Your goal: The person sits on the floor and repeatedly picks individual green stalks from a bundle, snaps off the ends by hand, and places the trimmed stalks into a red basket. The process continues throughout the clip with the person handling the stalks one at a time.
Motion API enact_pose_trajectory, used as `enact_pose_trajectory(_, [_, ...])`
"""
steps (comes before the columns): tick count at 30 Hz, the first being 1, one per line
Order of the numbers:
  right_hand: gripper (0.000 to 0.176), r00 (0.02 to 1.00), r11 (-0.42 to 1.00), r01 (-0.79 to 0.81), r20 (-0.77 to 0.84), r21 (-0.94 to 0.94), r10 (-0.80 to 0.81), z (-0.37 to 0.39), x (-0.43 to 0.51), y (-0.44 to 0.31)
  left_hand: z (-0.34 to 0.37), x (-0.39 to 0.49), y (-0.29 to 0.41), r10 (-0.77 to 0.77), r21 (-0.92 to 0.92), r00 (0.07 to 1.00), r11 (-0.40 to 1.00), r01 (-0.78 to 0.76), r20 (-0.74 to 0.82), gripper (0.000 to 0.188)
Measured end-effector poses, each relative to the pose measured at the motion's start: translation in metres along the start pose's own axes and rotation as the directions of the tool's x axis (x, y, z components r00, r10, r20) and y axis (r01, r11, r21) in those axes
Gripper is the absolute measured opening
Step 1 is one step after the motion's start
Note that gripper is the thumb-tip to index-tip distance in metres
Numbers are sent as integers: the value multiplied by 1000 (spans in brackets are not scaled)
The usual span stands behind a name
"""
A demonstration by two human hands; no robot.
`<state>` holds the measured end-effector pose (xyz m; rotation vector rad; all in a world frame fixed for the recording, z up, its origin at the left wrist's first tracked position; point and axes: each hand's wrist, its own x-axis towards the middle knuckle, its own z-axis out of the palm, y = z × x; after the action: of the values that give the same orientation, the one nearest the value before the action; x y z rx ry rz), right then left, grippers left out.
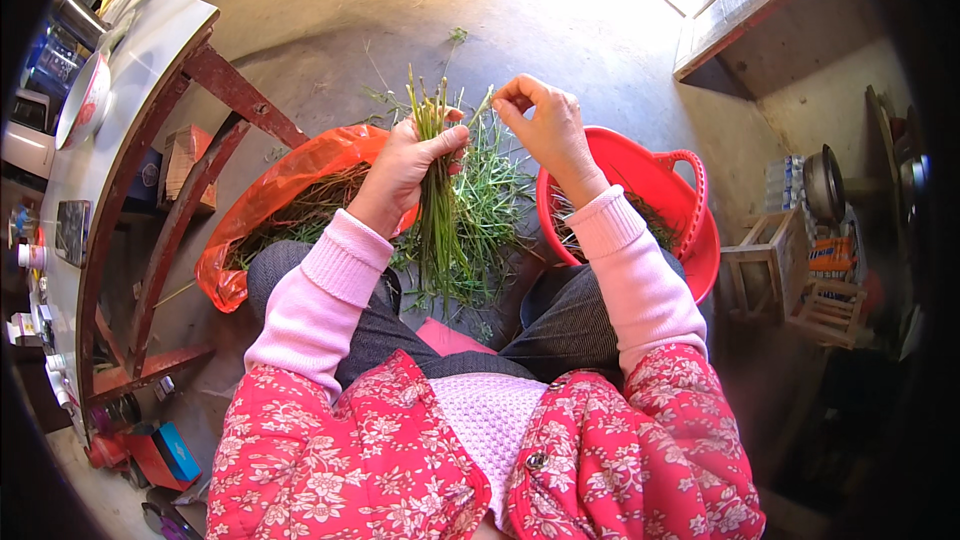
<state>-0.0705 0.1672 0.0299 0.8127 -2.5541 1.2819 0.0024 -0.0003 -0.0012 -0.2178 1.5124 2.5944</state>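
My left hand (420, 157) is closed around an upright bundle of long green stalks (439, 202), its cut ends pointing away from me and its leafy ends hanging down. Just to the right, the thumb and forefinger of my right hand (540, 116) pinch at the tip of a single green stalk (480, 106) that leans out beside the bundle. Below both hands a loose heap of leafy greens (491, 202) lies on the floor. An orange plastic bag (300, 157) holding more stems is at my left knee. By my right knee stands a red plastic basket (600, 146) with plant stems inside.
A white-topped table (150, 37) with red wooden legs stands on the left, carrying a bowl (84, 101) and a phone (73, 232). On the right are small wooden stools (772, 262) and a dark pot (823, 184). Concrete floor (337, 22) extends ahead.
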Motion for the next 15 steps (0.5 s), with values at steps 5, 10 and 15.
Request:
enact_pose_trajectory(5, [11, 989, 994, -101, -102, 49, 105, -4, 6, 18, -5, 2, 1, -59, -68, 997, 996, 62, 46, 26])
enact_pose_trajectory(10, [12, 951, 972, -180, -226, 151, 211, -8, 13, 54, -15, 4, 2, -92, -117, 991, 988, 103, 93, 24])
enact_pose_trajectory(15, [17, 995, 991, -73, -71, -110, 66, -2, 9, 73, -16, 3, 5, -99, -162, 993, 981, 107, 61, 22])
